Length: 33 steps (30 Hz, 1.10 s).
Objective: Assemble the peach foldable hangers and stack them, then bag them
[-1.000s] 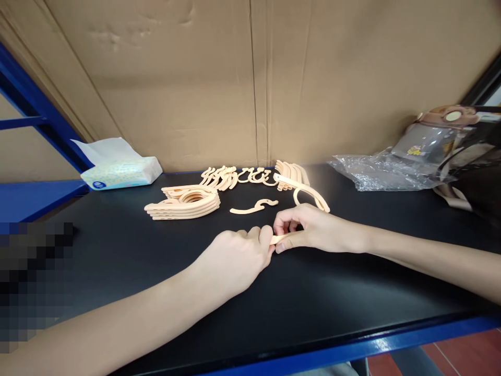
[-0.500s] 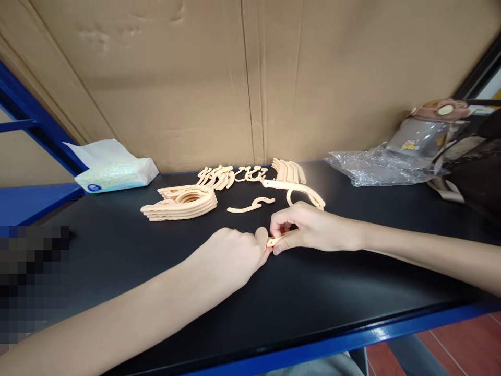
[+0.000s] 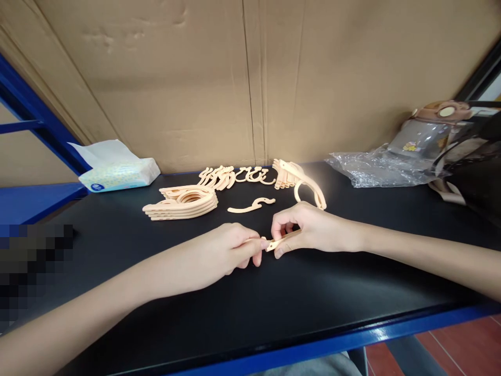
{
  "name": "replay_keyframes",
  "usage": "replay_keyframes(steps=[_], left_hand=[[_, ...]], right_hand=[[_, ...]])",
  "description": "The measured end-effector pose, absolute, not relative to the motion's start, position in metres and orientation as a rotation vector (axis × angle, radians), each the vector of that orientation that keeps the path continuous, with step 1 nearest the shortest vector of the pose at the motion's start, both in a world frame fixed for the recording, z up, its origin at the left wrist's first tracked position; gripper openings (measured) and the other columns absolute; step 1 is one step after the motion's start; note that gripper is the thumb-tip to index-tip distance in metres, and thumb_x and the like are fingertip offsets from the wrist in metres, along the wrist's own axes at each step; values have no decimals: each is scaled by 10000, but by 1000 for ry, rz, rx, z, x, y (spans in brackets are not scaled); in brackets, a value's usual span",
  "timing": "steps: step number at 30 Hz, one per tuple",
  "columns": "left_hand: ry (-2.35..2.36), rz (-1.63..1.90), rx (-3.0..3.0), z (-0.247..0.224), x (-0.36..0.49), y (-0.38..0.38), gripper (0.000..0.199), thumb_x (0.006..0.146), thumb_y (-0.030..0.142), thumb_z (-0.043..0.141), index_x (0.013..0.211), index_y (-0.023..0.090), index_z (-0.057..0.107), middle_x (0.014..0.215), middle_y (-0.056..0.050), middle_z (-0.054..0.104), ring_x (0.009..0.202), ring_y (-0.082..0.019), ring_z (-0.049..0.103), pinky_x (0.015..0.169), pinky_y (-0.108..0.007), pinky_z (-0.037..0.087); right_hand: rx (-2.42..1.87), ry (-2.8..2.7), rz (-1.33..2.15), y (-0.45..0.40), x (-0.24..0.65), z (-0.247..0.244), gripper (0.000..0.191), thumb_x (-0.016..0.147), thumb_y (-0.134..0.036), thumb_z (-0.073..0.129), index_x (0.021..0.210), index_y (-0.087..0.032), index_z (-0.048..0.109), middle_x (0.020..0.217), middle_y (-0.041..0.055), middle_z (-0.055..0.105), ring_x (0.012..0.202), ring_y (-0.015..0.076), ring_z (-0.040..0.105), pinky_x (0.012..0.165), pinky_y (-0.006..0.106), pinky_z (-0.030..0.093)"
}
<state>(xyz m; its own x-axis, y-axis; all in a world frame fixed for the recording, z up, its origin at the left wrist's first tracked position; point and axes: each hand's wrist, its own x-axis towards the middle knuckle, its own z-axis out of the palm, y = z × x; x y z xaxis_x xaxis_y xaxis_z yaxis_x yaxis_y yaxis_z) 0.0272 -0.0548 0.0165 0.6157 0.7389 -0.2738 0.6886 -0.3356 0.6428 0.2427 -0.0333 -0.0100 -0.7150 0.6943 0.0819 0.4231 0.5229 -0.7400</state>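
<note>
My right hand is closed on a cream plastic folding hanger, whose holed end pokes out past the thumb and index finger. Beyond the knuckles, a curved hanger arm with a ring-like bend rises, and its join to the held part is hidden by the hand. My left hand is pinched at that holed end, with a sliver of cream plastic showing at its fingertips; most of what it grips is covered. Just behind the hands, a loose hanger hook lies flat on the black table.
A stack of folded hangers lies left of centre. Behind it are a row of loose hooks and several hanger arms. A tissue pack stands back left; crumpled plastic wrap, a bottle and a dark bag stand at right.
My left hand has turned from knuckles up to thumb side up, still at the hanger's end. The hanger arm beyond my right hand has swung from nearly level to steeply tilted.
</note>
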Motion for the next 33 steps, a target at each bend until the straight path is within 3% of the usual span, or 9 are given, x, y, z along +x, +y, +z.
replay_keyframes(steps=[6, 10, 13, 18, 21, 29, 33], left_hand=[[1126, 283, 1927, 13, 29, -45, 444, 890, 538, 414, 646, 168, 438, 569, 54, 391, 435, -56, 334, 396, -180, 267], [1102, 311, 2089, 12, 36, -45, 300, 784, 455, 608, 715, 165, 573, 614, 53, 450, 479, -72, 444, 413, -182, 290], [1113, 285, 2074, 10, 40, -48, 212, 778, 364, 620, 729, 159, 591, 598, 61, 487, 491, -80, 488, 475, -197, 343], [1109, 337, 2057, 9, 35, -49, 226, 776, 303, 604, 627, 155, 520, 551, 70, 385, 505, -79, 373, 459, -202, 271], [1101, 326, 1998, 13, 28, -47, 245, 775, 328, 600, 618, 159, 519, 578, 64, 403, 511, -79, 391, 461, -192, 308], [1057, 226, 2009, 20, 22, -44, 249, 815, 355, 571, 663, 166, 518, 577, 63, 428, 512, -79, 400, 461, -189, 295], [1096, 263, 2151, 18, 21, -43, 353, 840, 478, 529, 674, 168, 501, 601, 57, 414, 527, -84, 386, 472, -204, 280]], right_hand=[[-886, -2271, 1164, -34, 243, -16, 215, 722, -335, 723, 743, -161, 598, 667, -37, 610, 600, 82, 508, 545, 200, 390], [-890, -2253, 1190, -35, 241, -17, 227, 723, -351, 721, 748, -164, 595, 671, -36, 614, 600, 87, 513, 542, 204, 385], [-858, -2261, 1173, -36, 240, -18, 228, 744, -361, 705, 760, -166, 590, 682, -37, 610, 600, 82, 500, 539, 200, 375], [-889, -2397, 760, -32, 246, -17, 298, 738, -409, 713, 850, -177, 563, 666, -57, 513, 604, 86, 456, 556, 206, 359], [-868, -2545, 567, -31, 252, -15, 300, 805, -470, 626, 837, -176, 576, 712, -33, 518, 623, 94, 459, 574, 220, 347], [-769, -2746, 352, -38, 253, -16, 255, 968, -359, 381, 907, -176, 547, 812, 10, 553, 706, 121, 496, 620, 240, 355], [-777, -2784, 181, -41, 252, -16, 248, 979, -323, 351, 906, -175, 536, 794, 9, 558, 683, 127, 487, 608, 249, 342]])
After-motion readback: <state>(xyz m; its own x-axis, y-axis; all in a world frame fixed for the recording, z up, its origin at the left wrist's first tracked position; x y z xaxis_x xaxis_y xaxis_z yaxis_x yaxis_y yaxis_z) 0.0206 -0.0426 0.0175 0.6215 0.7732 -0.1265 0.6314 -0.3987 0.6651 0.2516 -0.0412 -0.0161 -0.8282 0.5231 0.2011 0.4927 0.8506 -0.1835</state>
